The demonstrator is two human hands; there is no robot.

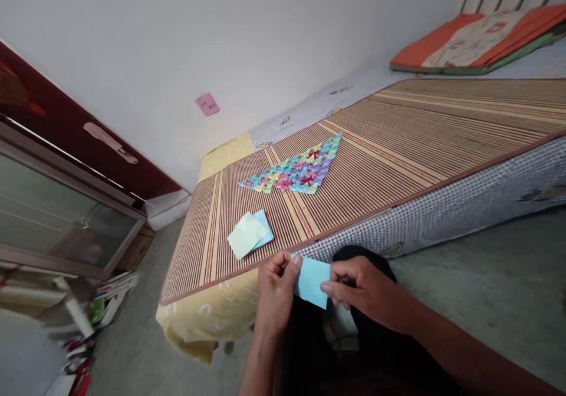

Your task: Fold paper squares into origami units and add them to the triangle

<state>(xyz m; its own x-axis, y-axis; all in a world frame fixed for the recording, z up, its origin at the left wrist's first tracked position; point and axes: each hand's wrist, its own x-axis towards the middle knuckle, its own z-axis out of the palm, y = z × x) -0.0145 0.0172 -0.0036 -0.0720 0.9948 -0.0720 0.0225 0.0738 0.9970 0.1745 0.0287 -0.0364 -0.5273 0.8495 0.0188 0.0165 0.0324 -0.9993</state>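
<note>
A light blue square of paper (310, 283) is held up between both hands, above my lap at the bed's edge. My left hand (278, 281) pinches its upper left corner between thumb and fingers. My right hand (356, 284) grips the right edge, thumb on top and fingers curled behind. Just beyond the left hand, a small stack of paper squares (248, 235) lies on the mat, pale yellow-green sheets over blue ones. Farther back rests a triangular array of many colourful folded paper pieces (294, 169).
A striped woven mat (375, 166) covers the bed. Folded orange and floral bedding (477, 39) lies at the far right. A pink note (207, 104) is stuck on the white wall. At left are a dark red door (66, 119), a glass-fronted cabinet (66, 213) and clutter on the floor.
</note>
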